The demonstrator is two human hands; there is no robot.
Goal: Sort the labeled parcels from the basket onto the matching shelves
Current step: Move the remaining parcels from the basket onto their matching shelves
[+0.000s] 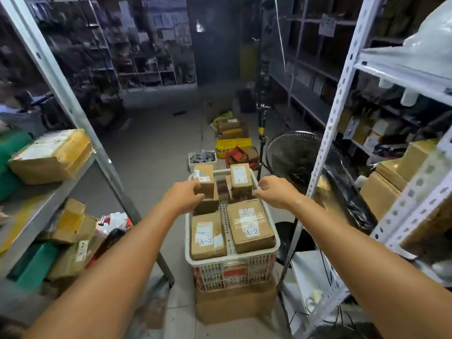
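A white plastic basket [274, 243] stands on a cardboard box [234, 307] on the floor in front of me. It holds several brown parcels labelled A-2. Two lie flat at the near end, a left one [208, 236] and a right one [250, 226]. Two more stand upright at the far end. My left hand [184, 198] grips the lower left corner of the far left parcel [205, 181]. To the right of the far right parcel [241, 181], my right hand [275, 192] hovers by the basket's rim with thumb and fingers spread, holding nothing.
A grey shelf rack [73, 113] on the left carries a taped brown parcel [51, 156] and more boxes below. The white perforated rack [340, 99] on the right holds cartons. A floor fan [297, 155], a tripod and a yellow crate [232, 146] stand beyond the basket.
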